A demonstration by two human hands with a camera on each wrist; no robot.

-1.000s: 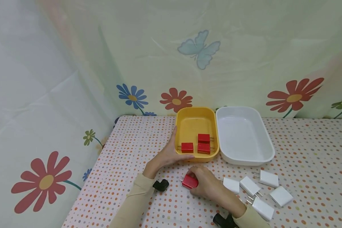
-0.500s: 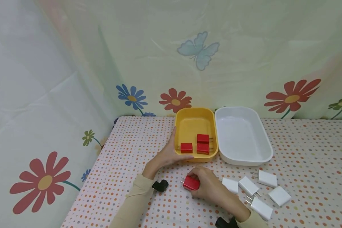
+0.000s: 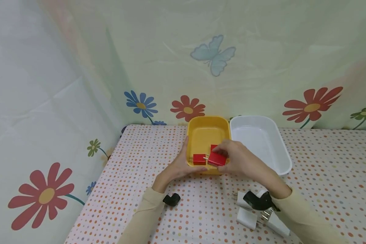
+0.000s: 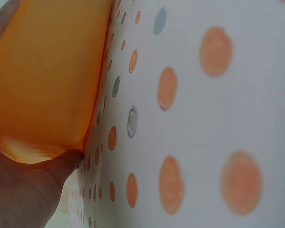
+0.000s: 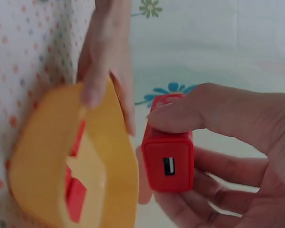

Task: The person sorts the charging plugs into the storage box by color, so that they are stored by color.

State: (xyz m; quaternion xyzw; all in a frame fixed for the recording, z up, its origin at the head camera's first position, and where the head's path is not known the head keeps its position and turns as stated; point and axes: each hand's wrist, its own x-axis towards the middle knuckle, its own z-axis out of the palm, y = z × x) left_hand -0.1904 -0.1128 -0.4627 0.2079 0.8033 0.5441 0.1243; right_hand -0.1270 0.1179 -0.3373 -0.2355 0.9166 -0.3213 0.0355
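My right hand (image 3: 245,159) pinches a red USB wall charger (image 3: 216,159) over the front right part of the yellow tray (image 3: 202,122). The charger's metal prongs point left in the head view, and its USB port faces the camera in the right wrist view. Inside the tray, one red charger (image 3: 199,159) lies at the front left. Another red charger (image 3: 213,147) is partly covered by my right hand and the held charger. My left hand (image 3: 178,165) holds the tray's front left corner, fingers along the left wall and thumb across the front wall.
A white tray (image 3: 285,157) stands right against the yellow one, partly behind my right arm. Several white chargers (image 3: 247,218) lie on the dotted tablecloth (image 3: 198,217) in front, some hidden by the right forearm. A printed curtain (image 3: 256,67) hangs behind the table.
My right hand has lifted the red charger from the tablecloth and carried it forward and right, over the yellow tray. The left hand stays at the tray's corner.
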